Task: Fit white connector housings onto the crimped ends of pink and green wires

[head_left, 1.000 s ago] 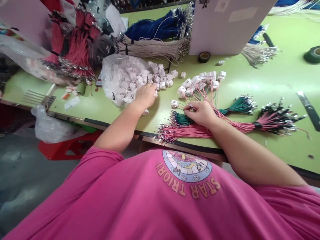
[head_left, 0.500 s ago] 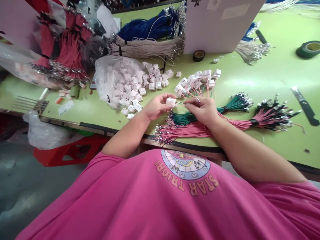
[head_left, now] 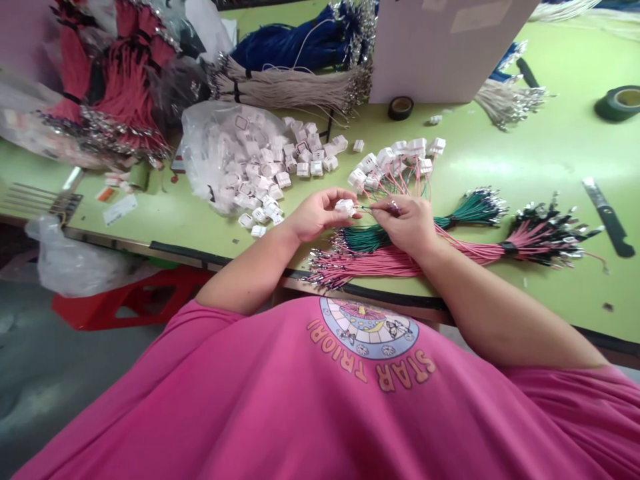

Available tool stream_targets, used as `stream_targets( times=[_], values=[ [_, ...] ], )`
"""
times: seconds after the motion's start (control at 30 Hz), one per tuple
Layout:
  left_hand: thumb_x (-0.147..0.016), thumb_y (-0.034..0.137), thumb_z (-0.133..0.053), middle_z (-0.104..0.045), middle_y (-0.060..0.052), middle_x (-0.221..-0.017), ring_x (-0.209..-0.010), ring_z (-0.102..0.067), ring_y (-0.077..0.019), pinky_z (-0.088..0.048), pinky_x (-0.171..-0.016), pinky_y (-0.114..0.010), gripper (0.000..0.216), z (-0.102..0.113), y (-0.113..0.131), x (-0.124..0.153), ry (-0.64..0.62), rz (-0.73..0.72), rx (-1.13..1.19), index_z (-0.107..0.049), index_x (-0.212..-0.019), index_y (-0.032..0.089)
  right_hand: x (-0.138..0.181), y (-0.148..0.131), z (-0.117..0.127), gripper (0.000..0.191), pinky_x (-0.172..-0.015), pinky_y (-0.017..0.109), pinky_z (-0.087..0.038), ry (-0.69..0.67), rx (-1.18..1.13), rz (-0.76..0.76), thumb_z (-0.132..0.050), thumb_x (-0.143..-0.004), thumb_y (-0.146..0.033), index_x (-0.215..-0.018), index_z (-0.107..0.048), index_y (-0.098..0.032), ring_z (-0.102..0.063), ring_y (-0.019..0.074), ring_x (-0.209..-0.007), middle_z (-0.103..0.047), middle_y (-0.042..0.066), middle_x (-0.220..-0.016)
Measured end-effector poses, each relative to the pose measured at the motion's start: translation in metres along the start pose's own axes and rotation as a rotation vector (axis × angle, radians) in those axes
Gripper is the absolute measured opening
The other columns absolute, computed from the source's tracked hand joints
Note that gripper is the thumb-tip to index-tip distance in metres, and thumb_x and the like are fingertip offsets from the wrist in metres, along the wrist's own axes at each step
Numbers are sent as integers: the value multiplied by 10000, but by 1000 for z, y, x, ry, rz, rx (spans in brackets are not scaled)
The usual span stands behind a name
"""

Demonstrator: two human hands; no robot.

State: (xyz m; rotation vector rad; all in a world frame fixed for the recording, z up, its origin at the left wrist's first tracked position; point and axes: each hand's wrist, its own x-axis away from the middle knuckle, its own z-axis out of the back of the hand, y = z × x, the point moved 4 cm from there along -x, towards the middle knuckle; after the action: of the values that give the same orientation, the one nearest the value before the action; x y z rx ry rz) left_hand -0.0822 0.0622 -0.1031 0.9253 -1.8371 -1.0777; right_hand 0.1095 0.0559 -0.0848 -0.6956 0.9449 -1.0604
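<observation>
Between the thumb and fingers of my left hand (head_left: 320,215) is a white plastic connector housing (head_left: 345,207). My right hand (head_left: 406,220) pinches a thin wire (head_left: 366,209), its end close to the housing's right side; whether it has entered cannot be made out. Below my hands lie a bundle of green wires (head_left: 367,239) and a bundle of pink wires (head_left: 375,262), both with metal terminals. Just beyond them sits a cluster of white housings (head_left: 387,159) with pink and green wires attached. Loose white housings (head_left: 303,169) spill from a clear plastic bag (head_left: 205,150) on the left.
Blue wire bundles (head_left: 290,50) and white wire bundles (head_left: 295,90) lie at the back, beside a pale box (head_left: 425,60). Black tape (head_left: 401,107), green tape (head_left: 619,102) and a black-handled knife (head_left: 607,217) rest on the green table (head_left: 565,157). Red wire bundles (head_left: 127,93) lie back left.
The housing in my left hand has tilted slightly, and the right fingers remain close beside it with the wire. The whole view has shifted a little.
</observation>
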Motion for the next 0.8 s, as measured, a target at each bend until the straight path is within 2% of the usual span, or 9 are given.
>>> stream_targets(
  times=[0.37,0.57,0.8],
  values=[
    [-618,222,-902,-742,-48,-845,-783,-740,-161,-576,-708,-267,463,2,-2,0,58,42,-74,-646,-993,129,2,-2,1,215,-626,288,-467,-37,54,-8,-593,-796,-281,-778,-776,-169,-636,172,-651,-740,45,-730],
    [-587,270,-919,-736,-29,-840,-760,-734,-156,-564,-655,-249,490,0,0,3,42,50,-94,-662,-986,146,0,-2,1,225,-632,282,-458,-27,89,12,-570,-809,-267,-743,-757,-161,-632,172,-652,-714,42,-692],
    [-508,300,-958,-743,-34,-829,-696,-678,-109,-562,-699,-259,534,-1,-7,-1,50,15,-180,-725,-956,125,6,-3,-9,227,-712,299,-470,-149,290,122,-552,-832,-242,-837,-772,-183,-682,211,-771,-762,80,-830]
  ],
)
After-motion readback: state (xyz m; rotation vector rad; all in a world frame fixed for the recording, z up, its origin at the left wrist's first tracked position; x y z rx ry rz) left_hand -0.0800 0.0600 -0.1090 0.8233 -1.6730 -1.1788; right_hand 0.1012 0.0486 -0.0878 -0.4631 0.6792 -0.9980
